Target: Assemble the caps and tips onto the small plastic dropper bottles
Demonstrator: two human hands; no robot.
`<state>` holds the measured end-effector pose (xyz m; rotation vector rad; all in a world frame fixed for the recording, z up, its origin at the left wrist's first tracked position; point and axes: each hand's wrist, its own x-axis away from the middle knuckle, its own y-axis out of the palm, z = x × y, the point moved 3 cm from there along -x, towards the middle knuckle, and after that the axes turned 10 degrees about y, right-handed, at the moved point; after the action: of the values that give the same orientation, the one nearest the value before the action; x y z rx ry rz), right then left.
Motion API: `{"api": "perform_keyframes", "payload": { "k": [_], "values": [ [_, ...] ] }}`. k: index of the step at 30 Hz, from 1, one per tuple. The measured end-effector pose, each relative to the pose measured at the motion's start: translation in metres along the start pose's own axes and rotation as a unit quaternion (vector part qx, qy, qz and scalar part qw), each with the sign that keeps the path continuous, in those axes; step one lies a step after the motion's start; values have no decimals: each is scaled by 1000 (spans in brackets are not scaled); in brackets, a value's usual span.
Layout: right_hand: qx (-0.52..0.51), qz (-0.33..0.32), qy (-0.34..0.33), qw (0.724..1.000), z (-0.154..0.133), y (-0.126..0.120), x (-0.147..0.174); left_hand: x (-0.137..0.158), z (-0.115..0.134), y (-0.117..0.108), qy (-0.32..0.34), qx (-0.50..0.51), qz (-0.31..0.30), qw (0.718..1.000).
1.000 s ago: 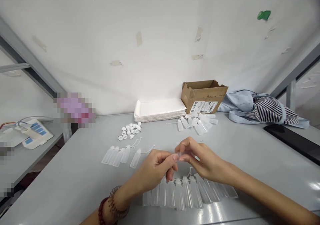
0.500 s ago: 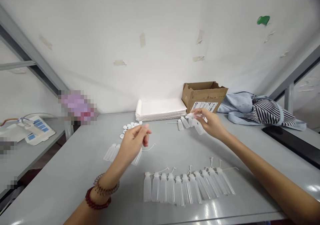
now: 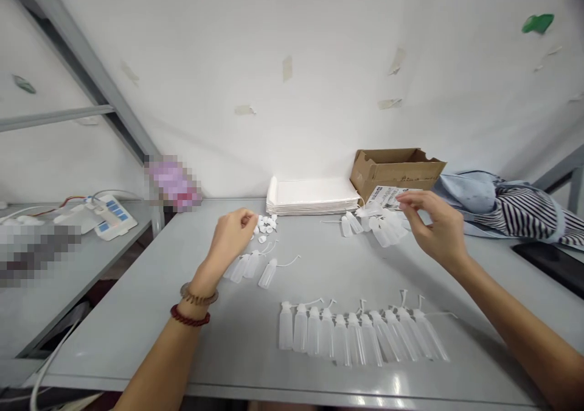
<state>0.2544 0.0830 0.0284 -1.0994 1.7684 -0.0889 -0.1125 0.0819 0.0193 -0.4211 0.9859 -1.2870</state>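
Note:
My left hand (image 3: 233,233) is closed at the left edge of a small pile of white caps (image 3: 266,224); its curled fingertips hide whatever may be in them. Just below it lie several clear plastic squeeze bottles, one of them a bottle (image 3: 268,273) with a thin strap trailing from its neck. My right hand (image 3: 431,221) hovers with thumb and fingers slightly apart, nothing visible between them. It is right beside a loose heap of clear bottles (image 3: 385,227). Along the front, a row of capped squeeze bottles (image 3: 340,338) lies side by side, necks pointing away from me.
A stack of white padded envelopes (image 3: 312,197) and an open cardboard box (image 3: 395,171) stand against the wall. Blue and striped fabric (image 3: 520,207) and a black flat object (image 3: 552,271) lie at right. Left, a side table holds a white-and-blue device (image 3: 116,216).
My left hand has moved away from me to the caps, uncovering the bottles below it. My right hand has drawn right from the bottle heap. The view has shifted left.

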Motion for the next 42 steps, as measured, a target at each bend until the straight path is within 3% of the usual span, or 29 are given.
{"api": "perform_keyframes", "payload": {
  "k": [4,6,8,10,12,18,24,27,30,33,35,39,42],
  "values": [
    [-23,-154,-9,988,-35,18,0,2,-10,13,15,-38,-70,997],
    [-30,-302,-18,953,-64,34,4,3,-10,20,24,-48,-93,994],
    [-40,-408,-50,911,-97,52,13,4,-9,24,33,-56,-110,992],
    [-60,-465,-68,881,-125,73,23,5,-8,27,39,-63,-124,990],
    [-70,-483,-65,870,-146,97,33,5,-9,29,37,-67,-135,988],
    [-34,-492,-14,870,-164,145,55,7,-18,32,20,-47,-146,988],
    [-12,-494,-20,869,-162,154,63,5,-15,25,-6,74,-80,994],
    [-26,-476,-33,878,-160,152,59,1,-9,17,-18,183,-48,982],
    [-60,-438,-44,896,-155,140,50,1,-1,12,-25,321,-50,945],
    [-104,-386,-56,915,-145,116,44,5,9,14,-40,449,-56,891],
    [-134,-348,-77,925,-134,98,46,10,18,22,-54,520,-63,850],
    [-208,-242,-187,929,-117,62,59,25,42,49,-78,623,-92,773],
    [-216,-223,-198,930,-108,47,66,37,57,67,-99,662,-116,734]
  ]
}}
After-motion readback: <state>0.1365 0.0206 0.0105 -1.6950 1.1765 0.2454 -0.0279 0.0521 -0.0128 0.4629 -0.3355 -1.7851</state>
